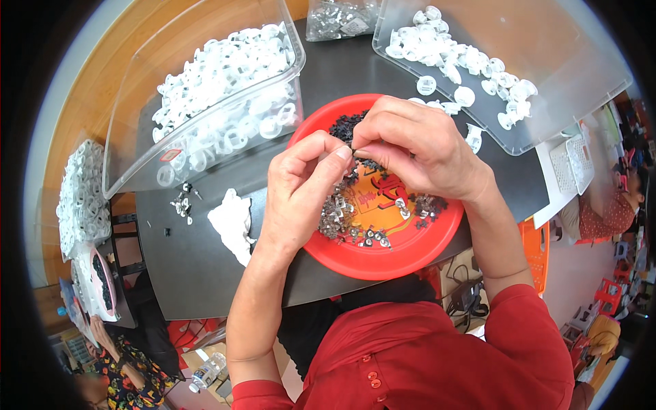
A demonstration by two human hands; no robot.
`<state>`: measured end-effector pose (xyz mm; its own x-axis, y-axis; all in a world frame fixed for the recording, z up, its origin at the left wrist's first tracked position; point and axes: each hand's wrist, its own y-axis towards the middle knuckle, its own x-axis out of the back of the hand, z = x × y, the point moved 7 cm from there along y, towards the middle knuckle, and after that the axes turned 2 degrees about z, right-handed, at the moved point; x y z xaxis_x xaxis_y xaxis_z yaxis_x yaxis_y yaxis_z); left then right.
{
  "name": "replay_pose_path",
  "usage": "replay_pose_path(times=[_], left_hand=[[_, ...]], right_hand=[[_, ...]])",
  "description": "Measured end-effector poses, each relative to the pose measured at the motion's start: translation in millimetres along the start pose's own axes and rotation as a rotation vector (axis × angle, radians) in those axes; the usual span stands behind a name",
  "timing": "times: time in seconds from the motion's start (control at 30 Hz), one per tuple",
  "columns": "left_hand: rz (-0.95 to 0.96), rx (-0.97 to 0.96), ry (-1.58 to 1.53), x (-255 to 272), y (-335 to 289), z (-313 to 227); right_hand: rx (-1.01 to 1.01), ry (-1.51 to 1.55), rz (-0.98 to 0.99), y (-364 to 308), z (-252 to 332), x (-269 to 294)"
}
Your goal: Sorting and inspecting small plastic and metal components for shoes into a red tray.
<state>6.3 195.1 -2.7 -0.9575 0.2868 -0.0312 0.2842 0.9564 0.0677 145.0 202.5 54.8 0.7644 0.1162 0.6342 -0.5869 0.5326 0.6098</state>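
Observation:
My left hand (304,181) and my right hand (420,147) meet above a red plastic tray (410,263). Each pinches, thumb against forefinger, at a tiny dark part (353,152) between the fingertips; its kind is too small to make out. Under the hands, the tray holds a heap of small black pieces (347,125) at its far side. Small shiny metal clips (336,215) lie at its near left, partly behind my left hand. A few mixed dark and silvery bits (425,207) sit at the right, on the tray's orange printed bottom.
A clear bin (201,167) full of white plastic parts stands at the far left. Another clear bin (567,68) with fewer white parts is at the far right. A bag of metal pieces (342,19), a crumpled white cloth (232,222) and loose bits (182,203) lie on the dark table. A co-worker (130,369) sits at left.

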Motion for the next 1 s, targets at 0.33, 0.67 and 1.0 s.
replay_pose_path(times=[0.33, 0.67, 1.0], left_hand=[[-0.015, 0.053, -0.306, -1.4, 4.4, 4.8], [-0.006, 0.077, -0.283, -2.4, 4.3, 2.5], [-0.088, 0.051, -0.248, 3.7, 3.2, 4.9]], right_hand=[[-0.187, 0.031, -0.055, -0.8, -0.8, 5.9], [-0.206, -0.091, -0.085, -3.1, -2.3, 2.4], [-0.242, 0.021, -0.067, -3.6, -3.7, -0.5]])
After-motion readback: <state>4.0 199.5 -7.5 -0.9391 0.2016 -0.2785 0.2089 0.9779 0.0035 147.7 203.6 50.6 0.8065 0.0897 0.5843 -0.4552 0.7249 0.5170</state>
